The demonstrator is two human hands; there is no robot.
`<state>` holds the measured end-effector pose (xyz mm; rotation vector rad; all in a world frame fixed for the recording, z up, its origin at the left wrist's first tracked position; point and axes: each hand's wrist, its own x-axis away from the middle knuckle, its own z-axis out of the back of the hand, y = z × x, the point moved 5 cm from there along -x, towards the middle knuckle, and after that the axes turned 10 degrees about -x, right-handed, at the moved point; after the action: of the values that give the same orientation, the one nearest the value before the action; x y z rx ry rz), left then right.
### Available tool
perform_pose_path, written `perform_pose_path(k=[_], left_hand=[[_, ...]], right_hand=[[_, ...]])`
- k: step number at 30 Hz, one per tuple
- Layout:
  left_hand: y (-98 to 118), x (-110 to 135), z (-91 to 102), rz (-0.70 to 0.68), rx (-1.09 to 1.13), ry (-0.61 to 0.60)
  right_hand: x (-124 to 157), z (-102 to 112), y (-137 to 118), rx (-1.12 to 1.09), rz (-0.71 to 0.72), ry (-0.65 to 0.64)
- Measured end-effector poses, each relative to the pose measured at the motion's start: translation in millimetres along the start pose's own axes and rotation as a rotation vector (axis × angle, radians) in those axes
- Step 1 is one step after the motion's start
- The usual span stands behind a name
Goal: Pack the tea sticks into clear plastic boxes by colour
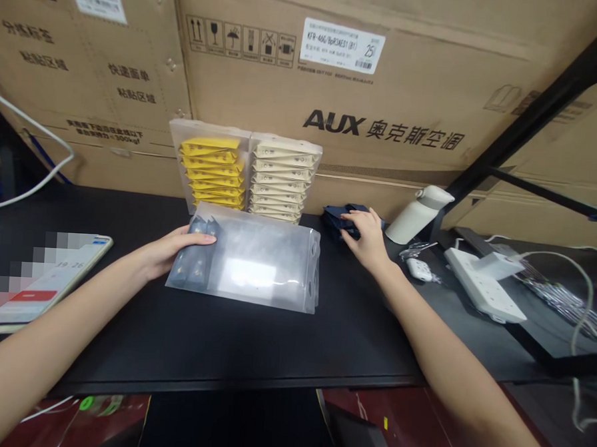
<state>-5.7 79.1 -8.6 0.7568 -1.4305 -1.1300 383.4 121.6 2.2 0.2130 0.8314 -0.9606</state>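
My left hand grips the left end of a clear frosted plastic bag, thumb on top. Dark blue packets show through the bag at that end, while its other part looks flat. The bag's right edge has punched holes. Over at the right, my right hand has its fingers curled over a small pile of dark blue packets. Whether the fingertips hold one of them is hard to make out. Behind the bag stand two clear bags, one with yellow packets, one with cream packets.
A white bottle leans near the black rack post, with a white earphone case before it. Farther right lies a power strip with cables. A phone lies at left. Large cardboard boxes wall the back of the black table.
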Motion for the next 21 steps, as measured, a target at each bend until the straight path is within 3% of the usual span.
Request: perform_pose_path(k=[2, 6, 8, 10, 14, 21], left_hand=[[0, -1, 1.1, -0.013, 0.007, 0.005], [4, -3, 7.7, -0.052, 0.039, 0.038], [6, -3, 12.9, -0.073, 0.049, 0.067], [7, -4, 17.7, -0.089, 0.049, 0.101], [8, -5, 22.3, -0.105, 0.056, 0.135], [7, -6, 22.5, -0.114, 0.037, 0.130]], right_hand=[[0, 8, -13, -0.049, -0.016, 0.115], [4, 31, -36, -0.161, -0.155, 0.479], [5, 37, -43, -0.277, -0.211, 0.555], [2, 31, -43, -0.442, -0.299, 0.481], [2, 0, -37, -0.770, -0.513, 0.224], [8, -26, -36, -1.017, -0.736, 0.166]])
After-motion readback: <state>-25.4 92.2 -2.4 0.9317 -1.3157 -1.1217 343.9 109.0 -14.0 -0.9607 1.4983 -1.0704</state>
